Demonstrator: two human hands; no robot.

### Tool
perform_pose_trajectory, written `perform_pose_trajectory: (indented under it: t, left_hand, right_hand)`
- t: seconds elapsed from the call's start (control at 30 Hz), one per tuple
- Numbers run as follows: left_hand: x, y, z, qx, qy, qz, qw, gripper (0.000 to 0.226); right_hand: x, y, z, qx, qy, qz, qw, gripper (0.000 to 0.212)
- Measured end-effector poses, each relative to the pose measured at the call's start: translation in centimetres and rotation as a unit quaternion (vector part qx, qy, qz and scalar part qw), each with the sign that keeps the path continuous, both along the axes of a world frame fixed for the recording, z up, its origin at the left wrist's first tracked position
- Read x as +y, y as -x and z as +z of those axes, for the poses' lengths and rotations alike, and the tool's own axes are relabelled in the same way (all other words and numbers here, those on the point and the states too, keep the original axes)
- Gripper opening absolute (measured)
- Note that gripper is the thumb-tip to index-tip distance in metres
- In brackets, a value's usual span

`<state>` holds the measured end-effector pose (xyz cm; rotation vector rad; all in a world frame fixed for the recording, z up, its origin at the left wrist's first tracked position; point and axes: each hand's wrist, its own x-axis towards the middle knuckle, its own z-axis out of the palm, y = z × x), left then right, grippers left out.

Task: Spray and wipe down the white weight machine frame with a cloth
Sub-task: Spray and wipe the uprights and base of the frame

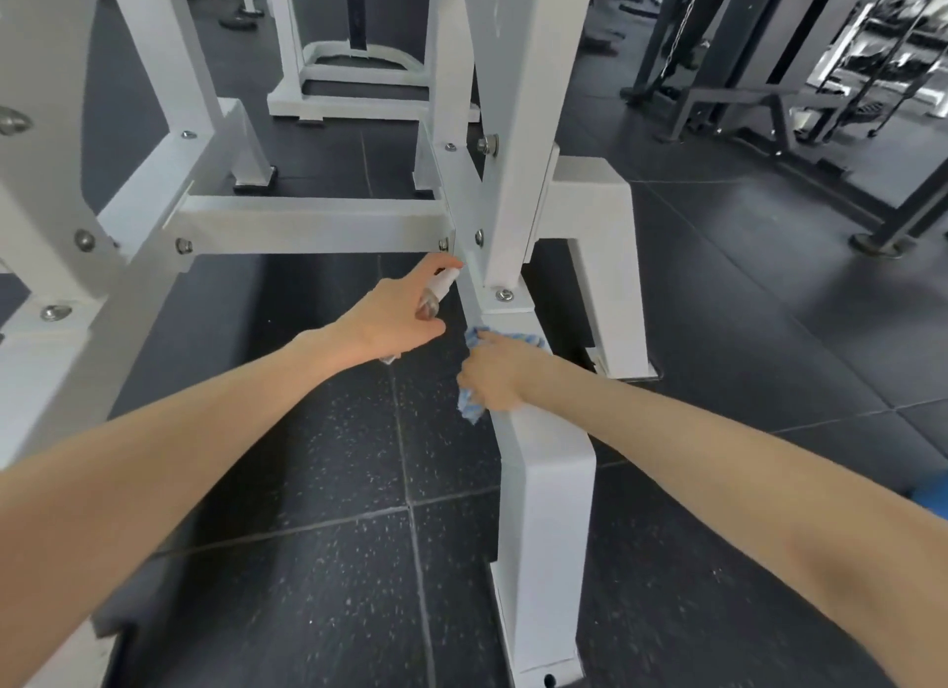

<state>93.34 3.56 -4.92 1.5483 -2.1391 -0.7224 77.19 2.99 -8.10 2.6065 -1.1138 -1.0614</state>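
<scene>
**Both hands busy on the white frame, bottle in one, cloth in the other**

The white weight machine frame [544, 482] fills the middle and left of the shot. Its low base beam runs from bottom center up to the bolted upright in the middle. The blue cloth [472, 411] sits on top of that beam just below the joint, bunched up, with bits poking out above and below the right hand [495, 374]. That hand is curled over the cloth and pressing it onto the beam, fingers wrapped round it pretty tight.

Just left of it, the left hand [397, 318] grips a small spray bottle [438, 289]. The fingers are closed around the body and 1 finger is stretched over the top, with the nozzle end right up near the foot of the upright. The 2 hands are close together but not touching.

Under everything is dark speckled rubber floor tile [308, 533]. There's a silver bolt [504, 294] on the plate just above the cloth, and dark grey gym equipment [769, 107] in the upper right.
</scene>
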Motion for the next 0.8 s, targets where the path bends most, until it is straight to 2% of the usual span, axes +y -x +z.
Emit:
perform_pose_trajectory:
  t: [0.1,0.17,0.3,0.43,0.53,0.7,0.8]
  left_hand:
    - [0.2,-0.4,0.3,-0.014,0.000,-0.005,1.000,0.068]
    - [0.5,-0.8,0.5,-0.012,0.005,-0.006,1.000,0.068]
    - [3.4,-1.0,-0.9,-0.046,0.001,-0.023,0.999,0.069]
    - [5.8,0.0,-2.5,-0.091,-0.011,-0.086,0.992,0.066]
    - [5.5,-0.3,-2.3,-0.090,-0.009,-0.090,0.992,0.064]
    - [4.7,-1.0,-2.4,-0.084,-0.030,-0.062,0.994,0.064]
    - [4.4,-0.9,-2.4,-0.088,-0.021,-0.054,0.994,0.066]
  right_hand:
    - [-3.7,-1.8,-0.2,0.019,0.077,-0.048,0.996,0.042]
    - [-3.1,-1.7,-0.9,0.029,0.077,-0.058,0.995,0.041]
    - [3.2,-0.2,-1.4,0.009,0.025,-0.029,0.999,0.026]
    - [7.5,-0.2,-3.3,0.027,0.090,0.013,0.995,0.026]
    - [10.9,-0.8,-6.9,0.075,0.111,0.029,0.991,0.029]
    - [18.0,0.4,-16.2,0.231,0.048,0.102,0.966,0.035]
    - [18.1,0.8,-17.5,0.215,-0.005,0.092,0.972,0.027]
